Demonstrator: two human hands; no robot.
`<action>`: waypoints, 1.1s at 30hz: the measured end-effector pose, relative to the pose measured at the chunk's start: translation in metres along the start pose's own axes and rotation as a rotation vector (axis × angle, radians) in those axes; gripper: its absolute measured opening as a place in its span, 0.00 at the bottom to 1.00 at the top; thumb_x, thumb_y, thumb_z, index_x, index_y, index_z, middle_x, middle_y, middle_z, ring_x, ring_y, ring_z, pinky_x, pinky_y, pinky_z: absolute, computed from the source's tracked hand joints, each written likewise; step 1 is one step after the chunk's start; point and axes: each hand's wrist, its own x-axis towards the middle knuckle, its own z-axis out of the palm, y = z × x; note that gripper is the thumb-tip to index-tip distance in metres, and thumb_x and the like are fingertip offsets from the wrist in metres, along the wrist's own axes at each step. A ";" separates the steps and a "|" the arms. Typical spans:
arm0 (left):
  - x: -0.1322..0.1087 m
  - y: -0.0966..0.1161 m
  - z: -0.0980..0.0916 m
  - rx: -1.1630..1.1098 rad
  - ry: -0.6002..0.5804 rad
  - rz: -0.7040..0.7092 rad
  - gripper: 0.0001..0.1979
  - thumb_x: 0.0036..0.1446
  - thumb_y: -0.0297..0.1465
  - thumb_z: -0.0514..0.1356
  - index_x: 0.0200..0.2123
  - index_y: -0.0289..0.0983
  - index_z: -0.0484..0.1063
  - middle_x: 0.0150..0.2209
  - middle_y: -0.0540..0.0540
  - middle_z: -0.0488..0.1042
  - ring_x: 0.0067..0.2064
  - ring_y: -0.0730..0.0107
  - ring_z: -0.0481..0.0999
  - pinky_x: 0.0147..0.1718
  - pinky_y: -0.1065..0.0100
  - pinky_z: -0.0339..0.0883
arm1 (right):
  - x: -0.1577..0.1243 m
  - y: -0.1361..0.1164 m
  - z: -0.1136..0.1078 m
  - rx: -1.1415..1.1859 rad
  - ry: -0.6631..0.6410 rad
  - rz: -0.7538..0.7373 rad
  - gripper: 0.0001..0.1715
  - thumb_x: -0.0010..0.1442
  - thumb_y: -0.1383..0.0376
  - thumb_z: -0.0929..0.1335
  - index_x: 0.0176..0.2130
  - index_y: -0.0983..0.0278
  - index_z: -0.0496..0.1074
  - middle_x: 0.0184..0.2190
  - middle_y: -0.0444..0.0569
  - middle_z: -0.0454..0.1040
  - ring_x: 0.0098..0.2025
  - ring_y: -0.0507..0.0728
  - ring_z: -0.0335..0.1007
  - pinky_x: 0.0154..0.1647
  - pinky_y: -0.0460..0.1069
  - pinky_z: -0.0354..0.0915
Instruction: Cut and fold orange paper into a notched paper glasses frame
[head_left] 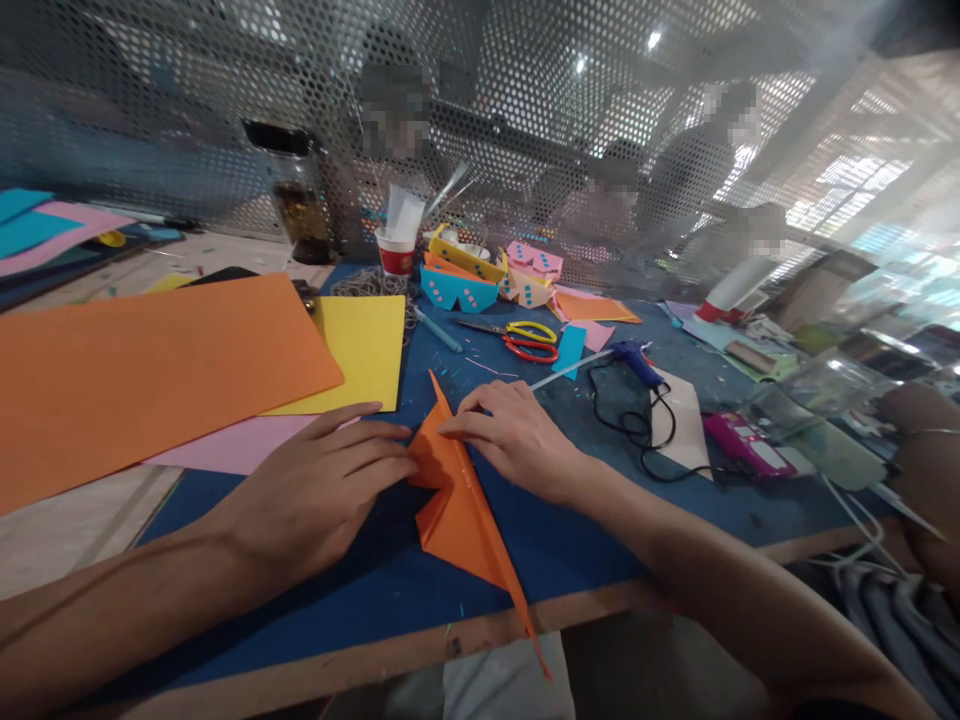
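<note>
A folded orange paper cut-out (pixel 457 510) with a V-shaped notch lies on the blue table mat, its lower tip reaching past the front edge. A long raised fold runs along its right side. My left hand (pixel 330 480) rests at its left edge, fingers stretched out and touching the paper. With fingers bent together, my right hand (pixel 517 430) grips the upper part of the cut-out at the fold; the thumb is partly hidden. Beyond my hands lie scissors (pixel 525 340) with red and yellow handles and a capped blue pen (pixel 437 328).
Orange sheets (pixel 150 380) and a yellow sheet (pixel 367 350) lie left. Finished paper glasses (pixel 459 290), a paper cup (pixel 396 250) and a jar (pixel 296 200) stand at the back. A blue glue gun (pixel 637 362) with a looped cord lies right. People are behind the perforated screen.
</note>
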 end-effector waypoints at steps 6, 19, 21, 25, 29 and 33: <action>0.007 -0.008 0.003 -0.051 0.122 0.090 0.22 0.76 0.24 0.54 0.54 0.45 0.87 0.53 0.48 0.94 0.56 0.61 0.92 0.74 0.55 0.75 | 0.001 0.000 -0.002 0.071 -0.038 0.029 0.23 0.84 0.74 0.69 0.65 0.56 0.86 0.56 0.52 0.85 0.57 0.61 0.75 0.58 0.57 0.61; 0.013 -0.007 0.002 -0.171 0.125 -0.035 0.16 0.79 0.28 0.56 0.55 0.43 0.85 0.50 0.47 0.94 0.50 0.57 0.92 0.59 0.55 0.82 | 0.004 0.001 0.005 0.162 -0.015 0.116 0.32 0.78 0.78 0.66 0.70 0.56 0.82 0.68 0.54 0.85 0.70 0.65 0.76 0.69 0.62 0.67; 0.012 -0.008 0.004 -0.155 0.121 -0.048 0.16 0.80 0.28 0.56 0.55 0.43 0.85 0.52 0.46 0.94 0.52 0.55 0.92 0.62 0.52 0.82 | 0.003 -0.002 0.004 0.132 -0.013 0.113 0.32 0.80 0.78 0.65 0.71 0.55 0.81 0.71 0.54 0.83 0.72 0.65 0.75 0.71 0.64 0.66; 0.010 -0.011 0.008 -0.130 0.083 -0.077 0.17 0.80 0.32 0.57 0.59 0.44 0.86 0.58 0.44 0.93 0.58 0.50 0.92 0.65 0.48 0.80 | 0.003 -0.002 0.005 0.151 -0.015 0.091 0.33 0.80 0.78 0.64 0.72 0.55 0.80 0.74 0.54 0.81 0.73 0.65 0.76 0.72 0.65 0.69; 0.009 -0.014 0.011 -0.131 0.073 -0.075 0.18 0.80 0.34 0.56 0.59 0.45 0.88 0.59 0.44 0.93 0.60 0.50 0.91 0.63 0.50 0.81 | 0.005 0.005 0.011 0.291 0.036 0.046 0.35 0.77 0.79 0.63 0.71 0.56 0.81 0.72 0.54 0.82 0.75 0.63 0.77 0.77 0.64 0.73; 0.010 -0.015 0.010 -0.097 0.087 -0.029 0.19 0.80 0.33 0.57 0.53 0.46 0.90 0.56 0.43 0.93 0.58 0.50 0.91 0.64 0.49 0.81 | 0.006 0.010 0.016 0.492 0.134 0.002 0.35 0.75 0.80 0.62 0.67 0.57 0.83 0.66 0.53 0.85 0.72 0.59 0.80 0.77 0.60 0.76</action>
